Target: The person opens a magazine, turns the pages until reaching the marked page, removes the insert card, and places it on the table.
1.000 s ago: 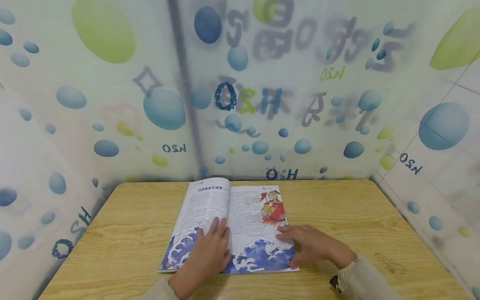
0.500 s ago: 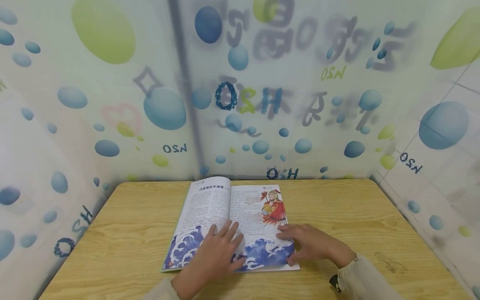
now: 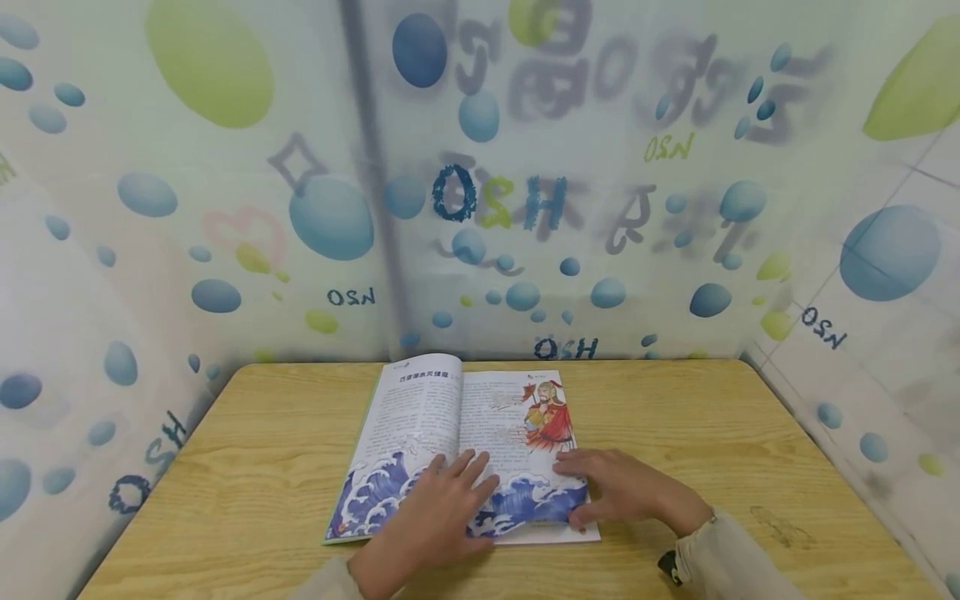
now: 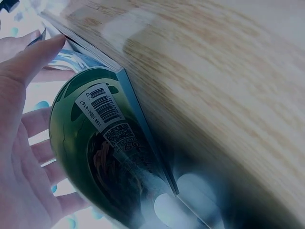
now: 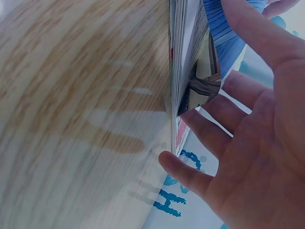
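An open magazine [image 3: 412,408] lies on the wooden table, its pages showing printed text, blue waves and a red-robed figure. The left hand [image 3: 441,512] rests with spread fingers across the lower middle, over the fold. At the lower right, the right hand [image 3: 626,483] pinches the right-hand page [image 3: 532,500] near its edge, thumb below and fingers above. That page's lower edge bows up, showing the sheet beneath. In the left wrist view the green back cover [image 4: 71,114] bears a barcode. The right wrist view shows the raised page [image 5: 207,71] beside the thumb.
The wooden table [image 3: 247,467] runs back to a wall [image 3: 637,125] printed with blue and green drops. Side walls stand at left and right. A small black object [image 3: 670,567] sits at the right cuff.
The left hand has shifted right, from the left page across the fold, with its fingers spreading. The right thumb has drawn slightly inward, and the right page's lower edge has risen.
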`<action>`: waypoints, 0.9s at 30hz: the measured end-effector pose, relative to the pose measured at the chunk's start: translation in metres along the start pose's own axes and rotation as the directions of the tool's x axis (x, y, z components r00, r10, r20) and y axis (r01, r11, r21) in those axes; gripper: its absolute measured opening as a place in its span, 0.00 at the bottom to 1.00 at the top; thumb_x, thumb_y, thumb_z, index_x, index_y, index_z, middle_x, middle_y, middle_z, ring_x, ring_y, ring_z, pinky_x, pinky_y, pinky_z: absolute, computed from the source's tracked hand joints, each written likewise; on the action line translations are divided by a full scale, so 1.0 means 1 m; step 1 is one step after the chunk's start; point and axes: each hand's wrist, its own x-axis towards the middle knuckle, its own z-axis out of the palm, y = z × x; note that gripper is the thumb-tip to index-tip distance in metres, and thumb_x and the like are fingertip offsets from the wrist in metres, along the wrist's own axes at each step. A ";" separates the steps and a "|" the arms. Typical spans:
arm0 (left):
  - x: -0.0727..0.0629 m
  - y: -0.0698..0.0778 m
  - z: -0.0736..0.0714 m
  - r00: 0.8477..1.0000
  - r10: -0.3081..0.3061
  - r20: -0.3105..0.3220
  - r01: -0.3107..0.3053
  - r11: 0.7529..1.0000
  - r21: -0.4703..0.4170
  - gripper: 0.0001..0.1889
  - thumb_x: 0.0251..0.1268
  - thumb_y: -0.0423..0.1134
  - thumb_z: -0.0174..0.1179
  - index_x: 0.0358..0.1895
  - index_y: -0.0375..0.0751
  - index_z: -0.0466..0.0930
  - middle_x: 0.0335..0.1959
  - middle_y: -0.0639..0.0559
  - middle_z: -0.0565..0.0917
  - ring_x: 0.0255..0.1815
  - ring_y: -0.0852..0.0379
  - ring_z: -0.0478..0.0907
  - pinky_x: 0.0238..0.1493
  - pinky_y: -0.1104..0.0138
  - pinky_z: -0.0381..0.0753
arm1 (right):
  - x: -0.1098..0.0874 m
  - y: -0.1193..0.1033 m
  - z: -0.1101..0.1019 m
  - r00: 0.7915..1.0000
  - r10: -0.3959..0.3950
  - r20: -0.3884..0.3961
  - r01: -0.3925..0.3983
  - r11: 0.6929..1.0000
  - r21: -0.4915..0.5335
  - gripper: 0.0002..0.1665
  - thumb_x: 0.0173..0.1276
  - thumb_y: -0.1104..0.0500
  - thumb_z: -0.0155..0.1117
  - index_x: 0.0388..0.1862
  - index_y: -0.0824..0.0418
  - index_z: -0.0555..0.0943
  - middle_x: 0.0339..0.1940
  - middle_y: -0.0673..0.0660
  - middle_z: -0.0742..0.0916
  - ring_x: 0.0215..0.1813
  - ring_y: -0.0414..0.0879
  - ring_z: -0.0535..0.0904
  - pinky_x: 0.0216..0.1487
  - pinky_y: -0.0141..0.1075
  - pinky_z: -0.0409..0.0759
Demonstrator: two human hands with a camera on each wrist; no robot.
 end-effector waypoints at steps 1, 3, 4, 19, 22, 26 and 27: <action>0.000 0.000 0.000 1.000 0.004 -0.003 -0.004 1.000 -0.002 0.37 0.54 0.71 0.62 0.63 0.52 0.77 0.67 0.47 0.75 0.67 0.47 0.73 0.59 0.48 0.77 | 0.000 0.000 0.000 1.000 0.000 -0.002 0.000 1.000 0.002 0.46 0.59 0.33 0.69 0.69 0.58 0.75 0.70 0.57 0.77 0.72 0.59 0.69 0.68 0.60 0.67; 0.001 0.000 -0.001 1.000 0.013 -0.007 -0.013 1.000 -0.016 0.37 0.55 0.70 0.63 0.63 0.52 0.77 0.67 0.47 0.75 0.66 0.47 0.73 0.59 0.49 0.77 | -0.001 0.001 0.001 1.000 -0.003 -0.007 0.003 1.000 0.002 0.46 0.59 0.33 0.68 0.69 0.58 0.75 0.70 0.57 0.77 0.72 0.58 0.69 0.68 0.59 0.67; 0.001 0.000 -0.001 1.000 0.020 -0.010 -0.020 0.999 -0.028 0.36 0.56 0.68 0.63 0.64 0.52 0.76 0.67 0.47 0.75 0.66 0.47 0.73 0.59 0.49 0.77 | -0.001 0.001 0.001 1.000 -0.005 -0.009 0.005 1.000 0.005 0.46 0.60 0.33 0.68 0.70 0.58 0.74 0.70 0.57 0.77 0.72 0.58 0.69 0.68 0.59 0.67; 0.000 0.001 -0.002 0.964 0.250 -0.091 -0.261 0.955 -0.142 0.48 0.61 0.45 0.70 0.79 0.69 0.49 0.78 0.50 0.59 0.73 0.50 0.66 0.63 0.51 0.75 | -0.005 -0.003 -0.004 0.999 -0.041 -0.019 0.042 0.998 0.044 0.44 0.65 0.32 0.62 0.70 0.59 0.73 0.70 0.56 0.76 0.72 0.56 0.70 0.68 0.57 0.68; 0.000 0.001 -0.002 0.957 0.270 -0.104 -0.280 0.955 -0.097 0.48 0.59 0.47 0.72 0.79 0.67 0.51 0.80 0.51 0.54 0.76 0.50 0.61 0.66 0.51 0.72 | -0.008 -0.004 -0.009 0.998 -0.055 -0.034 0.056 0.997 0.052 0.45 0.67 0.32 0.59 0.71 0.60 0.71 0.71 0.57 0.75 0.72 0.56 0.69 0.68 0.58 0.68; 0.000 0.001 -0.001 0.950 0.292 -0.107 -0.297 0.954 -0.032 0.42 0.62 0.48 0.69 0.77 0.66 0.58 0.81 0.54 0.51 0.78 0.51 0.57 0.69 0.51 0.68 | -0.010 -0.005 -0.014 0.997 -0.054 -0.055 0.058 0.996 0.073 0.45 0.67 0.31 0.59 0.71 0.60 0.71 0.71 0.57 0.75 0.72 0.57 0.69 0.68 0.59 0.67; 0.001 0.000 -0.001 0.949 0.296 -0.109 -0.299 0.954 -0.011 0.39 0.63 0.48 0.68 0.76 0.65 0.60 0.81 0.54 0.52 0.78 0.51 0.57 0.69 0.51 0.68 | -0.010 -0.005 -0.016 0.997 -0.052 -0.059 0.057 0.995 0.080 0.45 0.67 0.31 0.59 0.71 0.60 0.71 0.71 0.58 0.75 0.72 0.57 0.68 0.68 0.59 0.67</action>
